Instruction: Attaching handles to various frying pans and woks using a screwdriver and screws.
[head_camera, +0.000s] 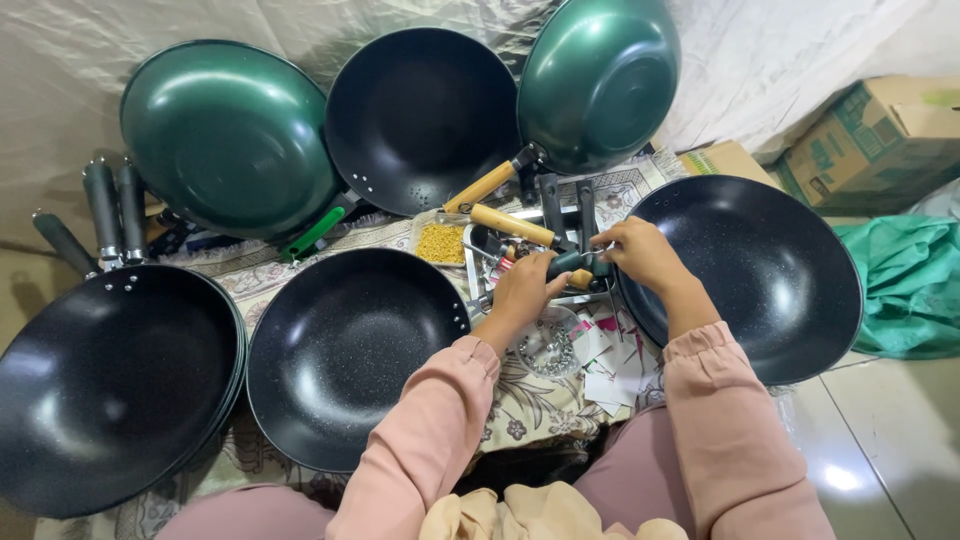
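Left hand (522, 290) is closed around a dark green handle (567, 263), gripping it from the near side. Right hand (640, 252) pinches the far end of the same handle with the fingertips, wrist resting over the rim of the right wok (770, 270). The handle lies between both hands, above a small tray of loose parts.

The right wok is round, black and speckled inside. A second black wok (350, 350) sits left of the hands, and a stack of black woks (110, 390) lies farther left. Three more lean at the back: two show glossy green undersides (225, 135) (600, 80), one a black interior (420, 115). Wooden handles (505, 222) lie behind the hands, beside a clear box of yellow fasteners (440, 243). A clear bag of metal screws (548, 350) lies below the left hand.

Everything rests on a floral patterned cloth (530, 410) spread on a glossy tiled floor (880, 450). A pale sheet hangs behind; cardboard boxes (880, 140) and a green cloth (910, 280) stand at right.
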